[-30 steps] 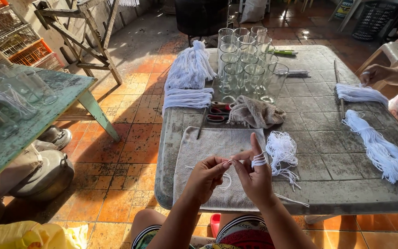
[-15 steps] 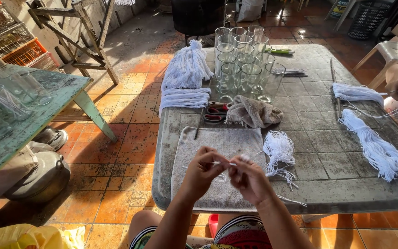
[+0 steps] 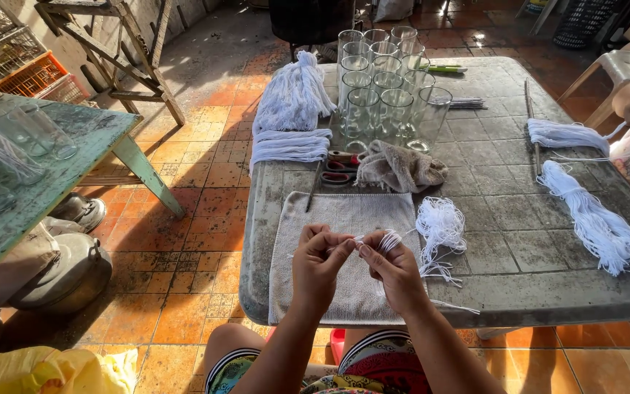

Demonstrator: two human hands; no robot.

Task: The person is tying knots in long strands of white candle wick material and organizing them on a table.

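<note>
Both the left hand [image 3: 320, 264] and the right hand [image 3: 395, 268] are pinching a white cotton string [image 3: 373, 239] between fingertips; it is looking limp and light, best gripped near its ends; a loose string pile [image 3: 440, 228] is lying just right of them.

Patio workshop: tiled floor [image 3: 205, 175], glasses [image 3: 384, 80]

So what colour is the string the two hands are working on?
White string, pinched between the left hand and right hand; head view.

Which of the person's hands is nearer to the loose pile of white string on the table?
Right. The right hand is just left of the loose pile of white string; the left hand is farther left, over the grey towel.
</note>
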